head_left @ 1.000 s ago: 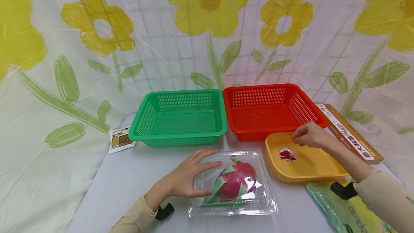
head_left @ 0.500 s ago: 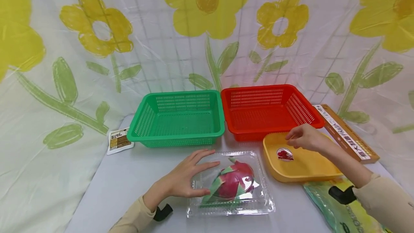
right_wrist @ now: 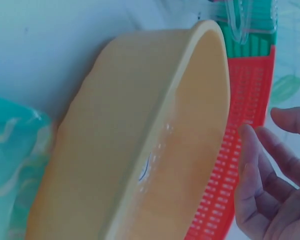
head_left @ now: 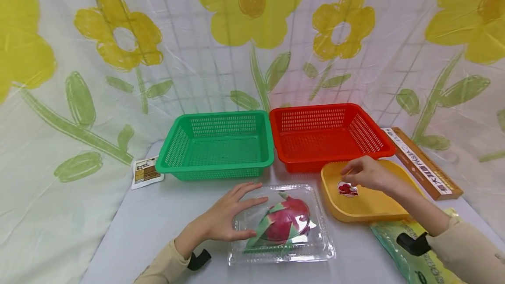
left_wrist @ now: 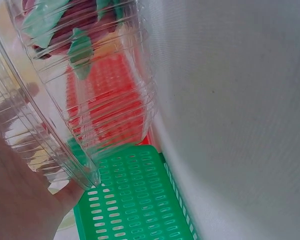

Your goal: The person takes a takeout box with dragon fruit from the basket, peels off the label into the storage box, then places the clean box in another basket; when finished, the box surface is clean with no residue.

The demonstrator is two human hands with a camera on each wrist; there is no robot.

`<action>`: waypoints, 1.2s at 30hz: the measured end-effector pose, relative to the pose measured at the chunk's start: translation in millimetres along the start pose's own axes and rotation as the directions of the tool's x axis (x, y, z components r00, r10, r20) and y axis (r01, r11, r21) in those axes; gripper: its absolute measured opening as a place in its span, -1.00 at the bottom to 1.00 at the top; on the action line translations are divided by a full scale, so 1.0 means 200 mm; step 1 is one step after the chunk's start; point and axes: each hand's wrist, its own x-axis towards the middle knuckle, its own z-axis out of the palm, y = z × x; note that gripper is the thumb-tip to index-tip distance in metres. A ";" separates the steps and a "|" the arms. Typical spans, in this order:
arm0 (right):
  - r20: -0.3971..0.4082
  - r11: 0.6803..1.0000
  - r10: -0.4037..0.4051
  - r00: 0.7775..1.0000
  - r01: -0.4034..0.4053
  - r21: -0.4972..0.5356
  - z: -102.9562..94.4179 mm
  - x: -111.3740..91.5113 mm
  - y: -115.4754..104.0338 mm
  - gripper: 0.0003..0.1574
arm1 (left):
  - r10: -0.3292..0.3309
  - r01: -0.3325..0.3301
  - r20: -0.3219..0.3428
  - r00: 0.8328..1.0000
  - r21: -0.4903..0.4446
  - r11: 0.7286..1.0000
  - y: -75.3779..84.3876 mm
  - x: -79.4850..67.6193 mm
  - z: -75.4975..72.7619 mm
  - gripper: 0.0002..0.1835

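A clear plastic clamshell box (head_left: 320, 244) lies on the white table, with a red dragon fruit (head_left: 287, 221) with green tips inside. My left hand (head_left: 222, 216) rests against its left side, fingers spread and fairly straight over the lid. In the left wrist view the box's ridged wall (left_wrist: 110, 105) stands beside the thumb. My right hand (head_left: 368, 173) hovers over a yellow tray (head_left: 375, 207) with a round red sticker (head_left: 348, 189). In the right wrist view the fingers of that hand (right_wrist: 275, 190) are loosely bent, with nothing between them and the thumb.
Behind the box stand a green basket (head_left: 222, 173) and a red basket (head_left: 311, 163), side by side. A small pouch (head_left: 147, 172) lies left of the green one. To the right are a long pasta box (head_left: 424, 163) and a green-yellow bag (head_left: 410, 249), partly under the right forearm.
My right hand has shifted slightly left and lower over the yellow tray. The left hand and the clamshell box keep their places; the head view has turned slightly.
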 end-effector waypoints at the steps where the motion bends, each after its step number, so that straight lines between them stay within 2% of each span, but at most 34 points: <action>1: 0.000 1.000 0.001 1.000 -0.001 -0.001 0.01 0.00 0.00 -0.72 | 0.000 0.000 0.001 1.000 0.001 1.000 0.00 0.00 0.00 -0.20; 16: -0.009 0.997 -0.079 0.997 0.079 0.012 0.09 0.05 -0.03 -0.69 | -0.019 0.019 -0.004 1.000 -0.012 1.000 0.00 -0.01 0.00 -0.25; 22: -0.038 0.996 -0.086 0.996 0.086 0.005 0.13 0.06 -0.06 -0.70 | -0.046 0.045 -0.042 0.998 -0.042 0.998 0.01 -0.02 0.00 -0.27; 25: -0.054 0.993 -0.116 0.992 0.116 0.002 0.16 0.07 -0.08 -0.74 | -0.071 0.066 -0.072 0.995 -0.072 0.995 0.02 -0.04 0.01 -0.26; 28: -0.077 0.980 -0.193 0.978 0.189 -0.057 0.18 0.09 -0.08 -0.80 | -0.094 0.086 -0.112 0.989 -0.074 0.993 0.02 -0.04 0.02 -0.26; 31: -0.109 0.954 -0.284 0.953 0.269 -0.134 0.21 0.12 -0.08 -0.83 | -0.138 0.128 -0.150 0.979 -0.071 0.989 0.04 -0.05 0.03 -0.23; 36: -0.150 0.906 -0.396 0.906 0.360 -0.223 0.25 0.19 -0.10 -0.74 | -0.236 0.220 -0.212 0.948 -0.096 0.971 0.07 -0.08 0.05 -0.18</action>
